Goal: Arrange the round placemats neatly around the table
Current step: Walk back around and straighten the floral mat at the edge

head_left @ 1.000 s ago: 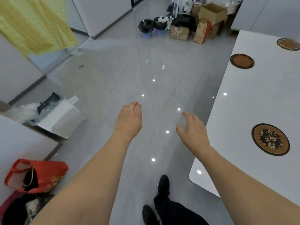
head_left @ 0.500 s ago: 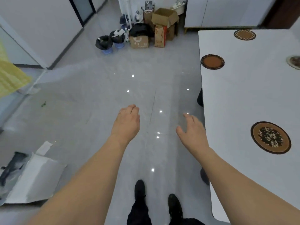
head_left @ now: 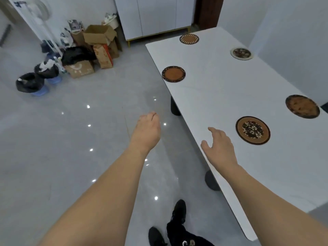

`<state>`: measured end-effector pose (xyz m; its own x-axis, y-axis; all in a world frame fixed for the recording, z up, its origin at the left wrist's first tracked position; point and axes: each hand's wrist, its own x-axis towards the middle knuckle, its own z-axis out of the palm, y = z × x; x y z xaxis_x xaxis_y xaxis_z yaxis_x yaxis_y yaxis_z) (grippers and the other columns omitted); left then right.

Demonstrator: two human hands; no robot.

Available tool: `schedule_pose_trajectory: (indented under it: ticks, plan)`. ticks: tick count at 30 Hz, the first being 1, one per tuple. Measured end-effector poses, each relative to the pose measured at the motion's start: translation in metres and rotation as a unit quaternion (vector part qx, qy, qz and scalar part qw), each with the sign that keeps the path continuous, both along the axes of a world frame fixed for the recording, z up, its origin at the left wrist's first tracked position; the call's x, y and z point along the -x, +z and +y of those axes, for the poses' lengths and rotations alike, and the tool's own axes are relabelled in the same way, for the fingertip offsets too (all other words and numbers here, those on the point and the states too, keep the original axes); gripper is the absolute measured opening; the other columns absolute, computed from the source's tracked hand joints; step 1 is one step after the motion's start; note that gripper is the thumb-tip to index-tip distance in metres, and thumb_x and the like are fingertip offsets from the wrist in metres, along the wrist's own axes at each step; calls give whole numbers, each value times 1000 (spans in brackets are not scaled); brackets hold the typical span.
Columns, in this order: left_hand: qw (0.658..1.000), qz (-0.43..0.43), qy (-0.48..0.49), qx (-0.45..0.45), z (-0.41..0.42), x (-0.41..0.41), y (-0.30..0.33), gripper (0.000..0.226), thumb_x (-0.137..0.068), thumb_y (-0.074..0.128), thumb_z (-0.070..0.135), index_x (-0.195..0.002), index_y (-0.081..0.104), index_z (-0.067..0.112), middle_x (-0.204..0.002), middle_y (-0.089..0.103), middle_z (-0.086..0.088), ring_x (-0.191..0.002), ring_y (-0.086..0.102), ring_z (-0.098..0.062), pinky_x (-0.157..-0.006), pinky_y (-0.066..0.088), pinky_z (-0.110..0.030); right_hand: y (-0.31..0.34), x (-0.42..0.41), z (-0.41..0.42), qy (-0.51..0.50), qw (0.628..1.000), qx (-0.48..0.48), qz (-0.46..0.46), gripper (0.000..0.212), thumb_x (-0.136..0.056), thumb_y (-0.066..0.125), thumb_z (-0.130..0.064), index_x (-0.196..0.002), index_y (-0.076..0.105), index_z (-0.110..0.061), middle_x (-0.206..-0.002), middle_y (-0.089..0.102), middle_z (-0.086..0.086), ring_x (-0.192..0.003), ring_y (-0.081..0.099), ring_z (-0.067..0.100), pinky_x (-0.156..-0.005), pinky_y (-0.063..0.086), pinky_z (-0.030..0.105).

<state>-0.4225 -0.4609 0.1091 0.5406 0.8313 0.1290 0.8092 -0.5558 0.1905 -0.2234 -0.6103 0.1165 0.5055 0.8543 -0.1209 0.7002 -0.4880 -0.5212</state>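
Observation:
A long white table runs along the right. Several round placemats lie on it: a brown floral one nearest me, a dark mottled one at the right edge, a plain brown one at the left edge, a checker-rimmed one at the far end, and a pale-rimmed one far right. My right hand hovers over the table's near edge, fingers relaxed, left of the floral mat and holding nothing. My left hand hangs over the floor with loosely curled fingers, holding nothing.
Grey glossy floor lies to the left. Cardboard boxes and black bin bags crowd the far left corner. A white cabinet stands at the back. Dark table legs show beneath the table. My black shoes are below.
The view has swung right, bringing more of the table and more placemats into sight. My right hand now hovers over the table's edge rather than the floor.

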Motion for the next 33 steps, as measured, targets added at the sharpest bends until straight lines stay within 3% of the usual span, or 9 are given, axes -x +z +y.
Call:
schedule_pose_trajectory:
  ticks: [8, 11, 14, 17, 19, 20, 22, 27, 33]
  plan:
    - [987, -11, -162, 13, 49, -109, 8, 26, -94, 45, 11, -107, 61, -5, -111, 62, -20, -91, 59, -38, -79, 48, -43, -11, -68, 11, -204, 968, -43, 138, 55, -90, 47, -33, -142, 37, -19, -146, 40, 5, -133, 38, 22, -109, 36, 42]
    - [977, 17, -205, 53, 69, -159, -4, 41, -95, 34, 26, -110, 61, 0, -112, 61, -16, -91, 60, -37, -77, 52, -47, -19, -96, 15, -316, 920, -70, 222, 56, -89, 48, -31, -142, 37, -19, -146, 40, 3, -132, 41, 22, -106, 37, 39]
    - [967, 66, -207, 133, 84, -222, -22, 31, -97, 39, 22, -116, 58, 5, -115, 59, -12, -97, 58, -32, -83, 49, -42, -32, -133, 23, -417, 864, -72, 274, 52, -90, 47, -27, -140, 40, -13, -140, 46, 6, -117, 51, 23, -92, 45, 37]
    - [942, 83, -188, 265, 87, -289, -42, 28, -95, 39, 20, -106, 59, 4, -104, 62, -10, -90, 59, -28, -75, 48, -35, -52, -168, 27, -504, 803, -77, 308, 50, -91, 48, -25, -139, 41, -11, -131, 51, 6, -103, 50, 21, -80, 39, 32]
    - [918, 75, -178, 346, 82, -330, -59, 26, -94, 42, 19, -104, 59, 3, -101, 61, -7, -89, 58, -24, -73, 45, -30, -68, -188, 25, -549, 763, -70, 333, 36, -91, 49, -25, -123, 52, -11, -111, 54, 5, -89, 52, 21, -73, 40, 32]
    - [907, 67, -174, 379, 78, -348, -68, 23, -93, 44, 19, -101, 59, 3, -97, 60, -6, -87, 55, -23, -72, 43, -29, -77, -197, 24, -567, 747, -61, 341, 20, -90, 49, -23, -103, 57, -10, -96, 54, 6, -75, 50, 20, -65, 39, 30]
    - [890, 41, -160, 426, 68, -380, -86, 13, -89, 49, 16, -89, 57, 6, -85, 55, -5, -79, 52, -21, -68, 41, -28, -93, -215, 23, -590, 728, -48, 345, 22, -88, 49, -17, -67, 44, -12, -70, 43, 6, -56, 37, 18, -52, 30, 27]
    - [895, 11, -107, 432, 49, -423, -127, 30, -80, 52, 9, -57, 33, 13, -55, 35, 1, -49, 35, -14, -46, 28, -22, -124, -250, 26, -628, 722, -21, 290, 32, -80, 47, -3, -55, 31, -12, -56, 33, 4, -49, 31, 19, -47, 23, 25]
    - [908, 9, -71, 413, 55, -432, -142, 15, -78, 49, 3, -66, 45, 9, -59, 44, -1, -51, 41, -14, -46, 31, -22, -144, -266, 28, -641, 727, 4, 247, 28, -75, 51, 3, -54, 37, -8, -55, 41, 7, -50, 39, 21, -46, 25, 23]
